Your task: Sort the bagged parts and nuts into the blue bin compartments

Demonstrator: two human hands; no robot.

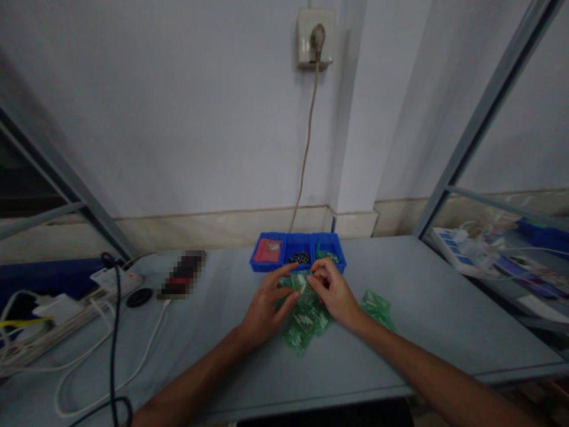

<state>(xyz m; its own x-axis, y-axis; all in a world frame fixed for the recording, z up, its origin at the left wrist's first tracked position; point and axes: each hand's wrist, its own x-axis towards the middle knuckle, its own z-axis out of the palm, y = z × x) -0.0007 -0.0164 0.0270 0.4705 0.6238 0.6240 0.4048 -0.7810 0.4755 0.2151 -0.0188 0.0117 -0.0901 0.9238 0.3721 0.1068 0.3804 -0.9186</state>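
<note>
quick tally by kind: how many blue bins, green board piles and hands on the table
blue bins: 3
green board piles: 2, one under the hands, one to the right
hands: 2, left hand and right hand
total: 7

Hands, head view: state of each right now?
Left hand: open, fingers spread on the green pieces.
Right hand: fingers curled at the top of the green pieces; whether it grips one cannot be told.

Blue bins [267,267] stand just beyond the green packets [306,323]; cables [114,332] crowd left; bare tabletop [444,314] right
</note>
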